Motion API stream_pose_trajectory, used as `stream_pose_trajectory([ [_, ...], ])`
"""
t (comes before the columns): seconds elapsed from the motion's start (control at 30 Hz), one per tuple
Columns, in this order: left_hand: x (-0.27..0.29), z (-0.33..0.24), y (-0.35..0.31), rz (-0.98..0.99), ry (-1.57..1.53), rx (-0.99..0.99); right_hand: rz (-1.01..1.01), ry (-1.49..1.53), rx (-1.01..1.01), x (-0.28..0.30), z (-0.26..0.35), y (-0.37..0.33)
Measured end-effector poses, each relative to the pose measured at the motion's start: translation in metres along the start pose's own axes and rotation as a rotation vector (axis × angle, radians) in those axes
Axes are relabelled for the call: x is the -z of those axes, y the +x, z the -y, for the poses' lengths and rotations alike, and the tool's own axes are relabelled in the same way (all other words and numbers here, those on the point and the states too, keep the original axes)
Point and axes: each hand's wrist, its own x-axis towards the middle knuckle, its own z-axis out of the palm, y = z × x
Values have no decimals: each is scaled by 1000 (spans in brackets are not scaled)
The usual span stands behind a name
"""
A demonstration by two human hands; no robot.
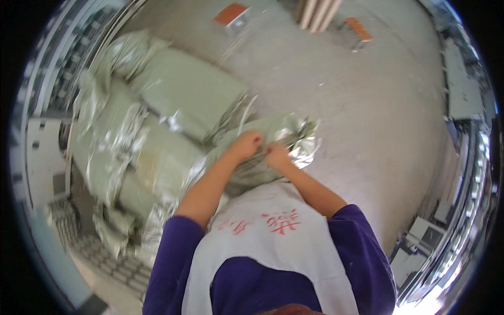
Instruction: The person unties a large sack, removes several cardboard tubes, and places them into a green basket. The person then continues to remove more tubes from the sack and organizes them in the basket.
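Note:
In front of me lies a bulging grey-green woven sack [268, 126], its gathered end crumpled and shiny on the right. My left hand [248, 145] is closed over the sack's upper side. Beside it, a thin white cord [245, 114] loops up and away from the fingers. A short gap to the right, my right hand [275, 156] is closed in a pinch against the same sack. What lies between its fingertips is too small to make out. Both forearms reach forward over my white apron [278, 210].
Several more full grey-green sacks [184, 86] lie packed together at the left. Two orange-topped stools [231, 14] and brown tubes [317, 13] stand on the grey floor [367, 105] at the far side. Machinery lines the left and right edges.

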Motion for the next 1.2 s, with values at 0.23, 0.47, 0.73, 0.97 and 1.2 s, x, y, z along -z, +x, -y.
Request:
stream_pose_trajectory([
  [0.23, 9, -3, -1, 71, 12, 152, 241, -3, 186, 47, 10, -15],
  [0.47, 9, -3, -3, 10, -15, 129, 330, 225, 68, 90, 48, -49],
  [0.73, 11, -1, -6, -1, -112, 186, 274, 623, 272, 97, 38, -60],
  [0.97, 7, 3, -10, -31, -91, 167, 867, 1874, -66, 91, 35, -85],
  [1.2, 1, -1, -13, -9, -18, 150, 681, 1227, 140, 137, 62, -93],
])
